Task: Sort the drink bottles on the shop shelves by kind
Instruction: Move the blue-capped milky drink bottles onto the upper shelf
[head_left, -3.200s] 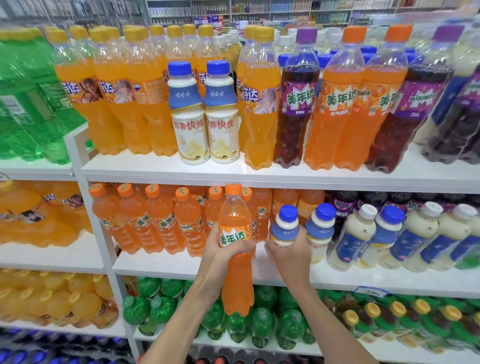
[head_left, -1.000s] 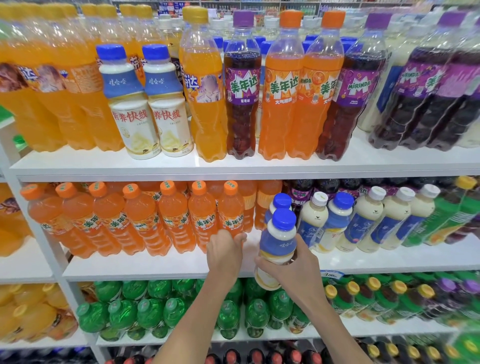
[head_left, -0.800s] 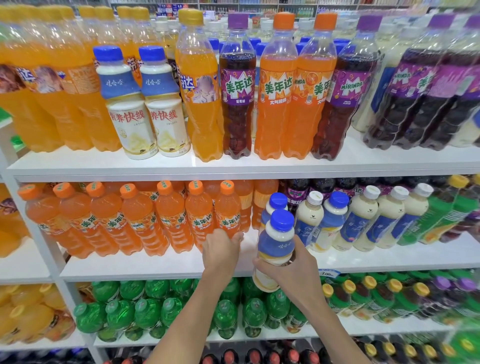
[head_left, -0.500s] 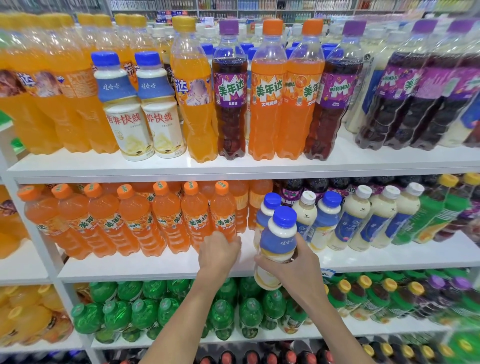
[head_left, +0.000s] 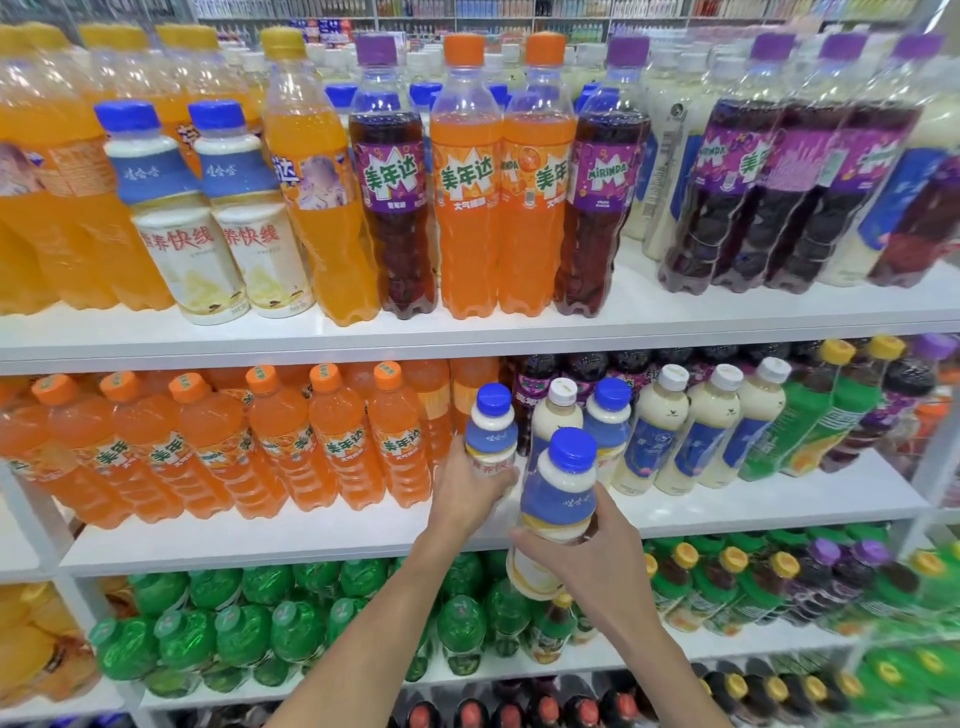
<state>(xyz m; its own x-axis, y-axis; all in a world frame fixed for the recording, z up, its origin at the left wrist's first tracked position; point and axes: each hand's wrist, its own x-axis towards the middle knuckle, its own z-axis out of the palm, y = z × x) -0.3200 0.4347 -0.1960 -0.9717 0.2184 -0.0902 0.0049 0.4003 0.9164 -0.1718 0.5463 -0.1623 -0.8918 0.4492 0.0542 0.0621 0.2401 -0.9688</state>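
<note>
Milk bottle (head_left: 558, 499): blue cap, blue-and-cream label; held before the middle shelf (head_left: 311, 540), right hand (head_left: 597, 561) fingers clamped round it. Second bottle (head_left: 491, 441) at that shelf, left hand (head_left: 465, 491) fingers wrapped round it.

At middle shelf (head_left: 311, 540): six orange-capped bottles (head_left: 332, 436), four white-capped bottles (head_left: 701, 431), three blue-capped bottles (head_left: 558, 499).

The milk bottle (head_left: 558, 499) in the right hand (head_left: 597, 566): opaque cream plastic, glossy blue film sleeve, ridged plastic cap; second milk bottle (head_left: 491, 441), gripped by the left hand (head_left: 462, 493): same finish; orange soda bottles (head_left: 332, 441): clear ribbed plastic, shiny printed film labels; grape soda bottles (head_left: 395, 208): clear glossy plastic; middle shelf (head_left: 260, 540): smooth white, slight sheen, material not determinable.
</note>
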